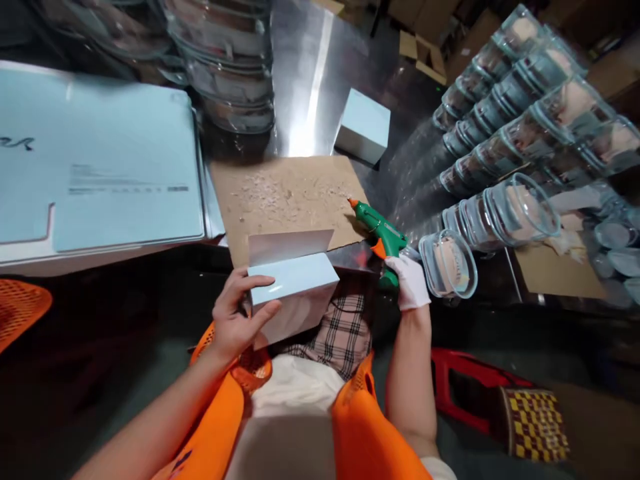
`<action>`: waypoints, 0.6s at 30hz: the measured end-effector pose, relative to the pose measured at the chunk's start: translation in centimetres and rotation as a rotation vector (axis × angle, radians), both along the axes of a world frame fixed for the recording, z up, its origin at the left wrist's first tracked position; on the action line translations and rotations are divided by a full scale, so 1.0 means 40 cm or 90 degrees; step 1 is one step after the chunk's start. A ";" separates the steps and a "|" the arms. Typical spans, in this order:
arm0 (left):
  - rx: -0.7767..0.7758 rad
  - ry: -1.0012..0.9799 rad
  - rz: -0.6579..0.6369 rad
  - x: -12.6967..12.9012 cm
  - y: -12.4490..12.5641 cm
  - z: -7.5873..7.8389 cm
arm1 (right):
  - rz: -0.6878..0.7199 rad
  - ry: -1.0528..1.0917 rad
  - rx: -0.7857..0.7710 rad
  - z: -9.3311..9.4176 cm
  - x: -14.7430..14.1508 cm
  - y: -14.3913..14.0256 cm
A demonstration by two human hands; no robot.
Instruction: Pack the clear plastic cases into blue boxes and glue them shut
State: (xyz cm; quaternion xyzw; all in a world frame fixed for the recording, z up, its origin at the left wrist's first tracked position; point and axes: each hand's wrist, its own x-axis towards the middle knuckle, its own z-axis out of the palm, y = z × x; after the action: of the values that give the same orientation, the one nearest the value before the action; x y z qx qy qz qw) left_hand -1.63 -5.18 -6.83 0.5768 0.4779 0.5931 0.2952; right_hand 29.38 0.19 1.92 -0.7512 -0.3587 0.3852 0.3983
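Observation:
My left hand (235, 320) grips a small pale blue cardboard box (295, 283) with its white flap standing open, held over my lap. My right hand (410, 283), in a white glove, holds a green glue gun (383, 233) with an orange nozzle and trigger. The nozzle points at the right edge of a brown cardboard sheet (285, 197) speckled with dried glue bits. The box and the gun are apart.
A stack of flat pale blue box blanks (100, 160) lies at left. A finished blue box (364, 127) sits on the steel table (310, 73). Rows of clear plastic lidded containers (515, 133) lie at right, more stacked at top. A red stool (465, 383) stands lower right.

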 end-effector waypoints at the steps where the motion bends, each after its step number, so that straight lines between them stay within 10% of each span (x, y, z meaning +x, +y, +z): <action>1: -0.014 -0.006 -0.004 -0.002 0.000 0.004 | 0.009 0.029 0.020 0.000 -0.014 -0.014; 7: -0.076 -0.069 -0.007 -0.006 0.002 0.041 | 0.047 0.318 0.253 0.035 -0.107 -0.069; 12: -0.088 -0.089 0.005 0.014 -0.005 0.065 | -0.039 0.135 0.412 0.085 -0.119 -0.085; 18: -0.066 -0.078 -0.023 0.063 -0.021 0.093 | 0.175 0.091 0.215 0.027 -0.102 -0.211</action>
State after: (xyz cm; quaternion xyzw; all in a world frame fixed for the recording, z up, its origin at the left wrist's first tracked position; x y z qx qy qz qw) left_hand 0.90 -6.03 -3.13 0.5318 0.4788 0.5961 0.3642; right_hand 25.31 -8.23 3.00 -0.5886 -0.4880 0.4227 0.4866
